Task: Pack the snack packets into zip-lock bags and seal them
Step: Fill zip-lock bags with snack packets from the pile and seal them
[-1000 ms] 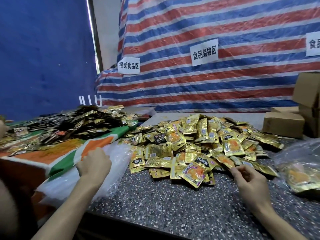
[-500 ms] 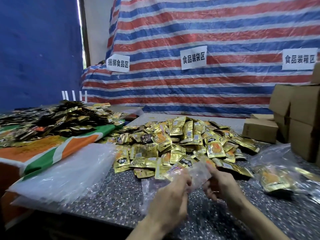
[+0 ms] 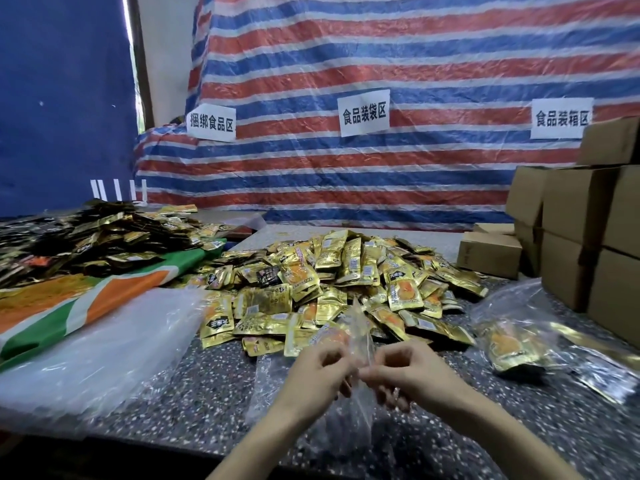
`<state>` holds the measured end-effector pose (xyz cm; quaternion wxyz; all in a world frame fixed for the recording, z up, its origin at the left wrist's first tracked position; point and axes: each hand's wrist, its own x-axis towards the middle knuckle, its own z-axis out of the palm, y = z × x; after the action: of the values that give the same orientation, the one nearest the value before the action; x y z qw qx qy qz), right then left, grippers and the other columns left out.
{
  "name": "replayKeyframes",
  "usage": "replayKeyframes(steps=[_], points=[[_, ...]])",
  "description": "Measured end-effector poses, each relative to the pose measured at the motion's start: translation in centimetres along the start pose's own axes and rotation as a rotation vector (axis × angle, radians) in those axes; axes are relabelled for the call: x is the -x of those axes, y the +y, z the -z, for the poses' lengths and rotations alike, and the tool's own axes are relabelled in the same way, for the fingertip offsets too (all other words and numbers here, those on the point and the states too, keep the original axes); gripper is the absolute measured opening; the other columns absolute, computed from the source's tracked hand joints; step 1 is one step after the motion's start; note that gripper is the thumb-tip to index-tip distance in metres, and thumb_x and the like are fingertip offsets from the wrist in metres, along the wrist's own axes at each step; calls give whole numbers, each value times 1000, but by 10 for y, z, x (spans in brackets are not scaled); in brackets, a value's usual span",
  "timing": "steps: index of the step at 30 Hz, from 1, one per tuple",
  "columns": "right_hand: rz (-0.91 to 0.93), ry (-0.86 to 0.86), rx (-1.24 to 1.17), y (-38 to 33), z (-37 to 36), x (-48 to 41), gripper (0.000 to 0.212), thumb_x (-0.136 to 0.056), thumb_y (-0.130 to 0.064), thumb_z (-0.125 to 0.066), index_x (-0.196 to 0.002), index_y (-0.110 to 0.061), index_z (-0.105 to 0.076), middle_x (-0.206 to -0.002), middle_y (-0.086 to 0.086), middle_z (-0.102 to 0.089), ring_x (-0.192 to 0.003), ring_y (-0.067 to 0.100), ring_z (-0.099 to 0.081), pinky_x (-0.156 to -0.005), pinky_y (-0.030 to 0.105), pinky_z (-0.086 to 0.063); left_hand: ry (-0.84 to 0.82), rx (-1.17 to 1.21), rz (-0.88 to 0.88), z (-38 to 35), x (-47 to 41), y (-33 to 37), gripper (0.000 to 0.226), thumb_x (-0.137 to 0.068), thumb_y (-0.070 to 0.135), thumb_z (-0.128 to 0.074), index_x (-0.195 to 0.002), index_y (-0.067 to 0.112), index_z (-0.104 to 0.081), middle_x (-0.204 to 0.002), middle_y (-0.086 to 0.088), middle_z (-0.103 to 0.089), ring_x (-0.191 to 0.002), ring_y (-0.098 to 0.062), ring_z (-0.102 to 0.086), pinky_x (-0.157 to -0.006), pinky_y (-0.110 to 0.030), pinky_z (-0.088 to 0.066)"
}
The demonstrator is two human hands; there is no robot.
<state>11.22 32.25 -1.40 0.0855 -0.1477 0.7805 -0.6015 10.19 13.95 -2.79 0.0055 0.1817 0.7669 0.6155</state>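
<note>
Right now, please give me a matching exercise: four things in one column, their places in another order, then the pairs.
1. clear zip-lock bag
2. gold snack packets
3. cardboard boxes
4. stack of empty plastic bags

A. stacked at the far right
B. heaped in the middle of the table
C. lying at the near left
D. pinched between left hand and right hand

Pairs: 1-D, 2-B, 3-A, 4-C

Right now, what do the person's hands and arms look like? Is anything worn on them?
The left hand and right hand are bare: no gloves, rings or watch show. The left forearm and right forearm are uncovered to the picture's bottom edge; no sleeve is in view.
</note>
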Motion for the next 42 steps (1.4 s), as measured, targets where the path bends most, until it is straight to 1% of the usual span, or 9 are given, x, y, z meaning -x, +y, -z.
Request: replayKeyframes(steps=[5,11,14,19,23,28,35,39,42], points=[[-16,302,-135,1,6,-6,45,-89,-9,-59,-44,-17,-60,-54,2,-50,-44,13,-40,-43,20,-31,241,180,67,35,-1,6,28,-96,9,-52,-69,5,-59,-63,-4,-58,-54,-13,-52,-52,-22,-43],[60,259,-180,3,-9,-23,51,-91,-56,-57,-65,-12,-65,-57,2,-59,-49,16,-49,-46,21,-37,420,183,-29,56,3,12,34,-93,11,-55,-59,7,-56,-56,-5,-50,-52,-16,-47,-48,-24,-40],[186,407,403,17,-19,-45,21,-91,-42,-67,-103,-24,-68,-98,-14,-68,-90,7,-62,-76,23,-51,446,138,-82,61,7,16,37,-93,13,-55,-57,9,-54,-53,-3,-46,-49,-14,-44,-48,-25,-39],[96,245,1006,35,-27,-82,68,-85,-28,-64,-147,-43,-39,-157,-12,-31,-148,19,-18,-120,46,-21,425,75,-113,66,12,21,40,-95,10,-56,-56,11,-53,-47,4,-46,-44,-8,-44,-44,-20,-37],[184,337,1063,33,-31,-94,44,-96,-42,-57,-140,-40,-53,-144,-20,-52,-128,17,-46,-108,42,-36,417,59,-106,71,15,19,36,-95,8,-58,-58,7,-56,-46,2,-49,-43,-11,-47,-42,-19,-39],[390,599,886,4,-21,-91,25,-104,-25,-49,-112,-17,-72,-71,-2,-70,-45,7,-49,-42,19,-34,416,21,-70,77,15,14,38,-95,9,-58,-57,10,-56,-48,2,-52,-46,-14,-51,-43,-21,-40],[379,964,179,-59,12,-75,30,-104,-17,-48,-79,-9,-63,-66,3,-60,-47,11,-49,-37,19,-37,392,-5,-18,67,10,14,42,-95,13,-60,-53,15,-60,-50,3,-58,-45,-11,-55,-42,-16,-40],[250,914,-191,-76,13,-65,39,-101,-19,-53,-93,19,-59,-78,14,-51,-71,27,-51,-58,47,-60,366,31,-2,55,11,19,38,-96,14,-60,-58,8,-61,-51,2,-56,-43,-5,-52,-42,-12,-40],[234,822,-122,-81,1,-55,35,-101,-14,-52,-89,18,-59,-75,28,-61,-65,32,-61,-48,31,-56,334,51,-2,45,10,26,38,-97,14,-60,-60,7,-63,-53,2,-56,-43,-6,-51,-42,-15,-39]])
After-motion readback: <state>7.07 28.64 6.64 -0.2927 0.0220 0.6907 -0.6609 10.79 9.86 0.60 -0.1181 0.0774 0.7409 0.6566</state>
